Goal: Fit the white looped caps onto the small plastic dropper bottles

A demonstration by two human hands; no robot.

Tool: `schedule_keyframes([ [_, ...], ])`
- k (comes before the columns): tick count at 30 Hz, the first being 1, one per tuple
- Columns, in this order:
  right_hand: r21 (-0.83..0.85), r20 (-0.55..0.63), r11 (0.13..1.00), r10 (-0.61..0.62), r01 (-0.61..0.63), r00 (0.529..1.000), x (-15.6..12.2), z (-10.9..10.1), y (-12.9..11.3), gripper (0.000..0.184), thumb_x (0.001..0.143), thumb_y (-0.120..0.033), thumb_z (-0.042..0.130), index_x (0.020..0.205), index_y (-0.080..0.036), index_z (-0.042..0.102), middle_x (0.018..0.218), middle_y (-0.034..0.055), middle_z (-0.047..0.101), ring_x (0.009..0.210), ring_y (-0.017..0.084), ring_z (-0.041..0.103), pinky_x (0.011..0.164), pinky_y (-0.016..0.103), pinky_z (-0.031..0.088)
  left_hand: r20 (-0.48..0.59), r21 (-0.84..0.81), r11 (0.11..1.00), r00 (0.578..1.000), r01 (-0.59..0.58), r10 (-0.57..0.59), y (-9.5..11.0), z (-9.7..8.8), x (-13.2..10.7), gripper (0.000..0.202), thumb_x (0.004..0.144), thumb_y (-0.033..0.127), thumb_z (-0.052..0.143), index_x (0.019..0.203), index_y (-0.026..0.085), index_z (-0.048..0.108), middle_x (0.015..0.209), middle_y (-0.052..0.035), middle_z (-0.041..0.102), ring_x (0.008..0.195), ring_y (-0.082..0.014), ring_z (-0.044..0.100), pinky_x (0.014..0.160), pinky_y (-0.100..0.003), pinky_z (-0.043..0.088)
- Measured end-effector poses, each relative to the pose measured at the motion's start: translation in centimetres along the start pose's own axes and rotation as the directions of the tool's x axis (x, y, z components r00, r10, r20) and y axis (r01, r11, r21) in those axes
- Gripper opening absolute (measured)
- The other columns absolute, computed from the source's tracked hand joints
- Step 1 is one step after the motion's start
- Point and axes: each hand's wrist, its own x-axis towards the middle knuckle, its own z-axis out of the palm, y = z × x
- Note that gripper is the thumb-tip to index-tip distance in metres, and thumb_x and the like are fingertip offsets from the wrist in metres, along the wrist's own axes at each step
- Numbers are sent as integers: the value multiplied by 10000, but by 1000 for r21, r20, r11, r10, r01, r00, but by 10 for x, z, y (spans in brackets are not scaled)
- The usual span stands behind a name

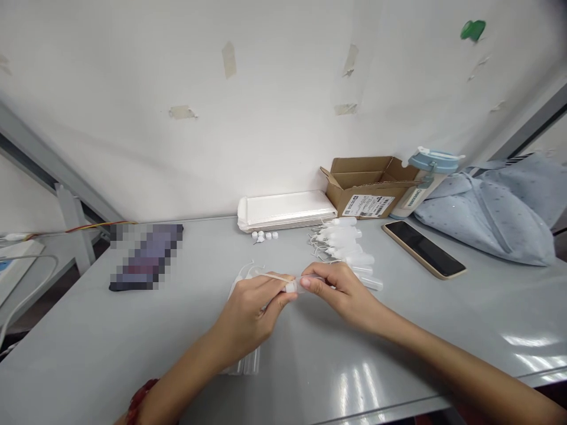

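Above the grey table, my left hand (254, 304) pinches a small white cap (290, 287) with a thin pale strip beside it. My right hand (339, 289) is closed on a small clear plastic tube (302, 285), end to end with the cap; its fingers cover most of the tube. Whether cap and tube are joined, I cannot tell. Beyond my right hand lies a pile of capped translucent tubes (348, 243) with thin white strings. More clear tubes (251, 362) lie partly hidden under my left hand and wrist. Several loose white caps (268, 235) sit farther back.
A flat white box (287, 208) lies along the wall beside an open cardboard box (367, 198). On the right are a blue-lidded bottle (423, 180), a light blue bag (491, 218) and a phone (423, 249). A blurred dark item (148, 258) lies on the left.
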Motion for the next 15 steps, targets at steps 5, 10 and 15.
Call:
schedule_keyframes([
  [5,60,13,996,65,-66,998,1,0,0,446,884,-529,436,649,-169,554,527,-45,326,501,102,301,464,240,221,24,210,954,977,-213,213,-6,3,-4,185,903,85,437,930,159,604,859,-68,687,843,-176,651,723,-276,531],
  [10,107,31,989,98,-101,995,3,3,2,477,870,-561,438,595,-174,489,532,-45,321,499,99,298,459,236,226,36,326,916,971,-234,235,-11,6,-3,230,912,78,391,953,164,599,854,-67,681,863,-183,643,738,-299,531],
  [15,-228,-207,972,-108,60,972,13,-18,12,343,909,-442,441,804,-168,621,668,24,572,589,146,474,547,269,344,-66,313,949,998,26,-5,-16,1,-2,213,901,186,466,1099,179,542,897,-58,660,804,-176,627,652,-285,508],
])
